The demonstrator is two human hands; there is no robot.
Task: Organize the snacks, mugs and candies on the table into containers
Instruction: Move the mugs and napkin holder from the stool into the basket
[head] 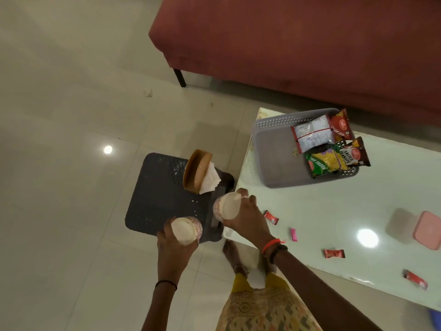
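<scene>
My left hand (173, 248) grips a white patterned mug (187, 230) over the near edge of a dark stool (155, 194). My right hand (248, 217) grips a second patterned mug (225, 206) above the gap between the stool and the glass table (334, 211). A grey basket (274, 149) on the table holds several snack packets (331, 144) at its right end. Small wrapped candies lie loose on the table: a red candy (271, 217), a pink candy (294, 234), another red candy (334, 253) and a further red candy (415, 279).
A brown napkin holder (196, 172) with white napkins stands on the stool's far corner. A pink lidded box (428, 232) sits at the table's right edge. A red sofa (310, 44) runs behind the table. My bare feet stand on the tiled floor (71, 115).
</scene>
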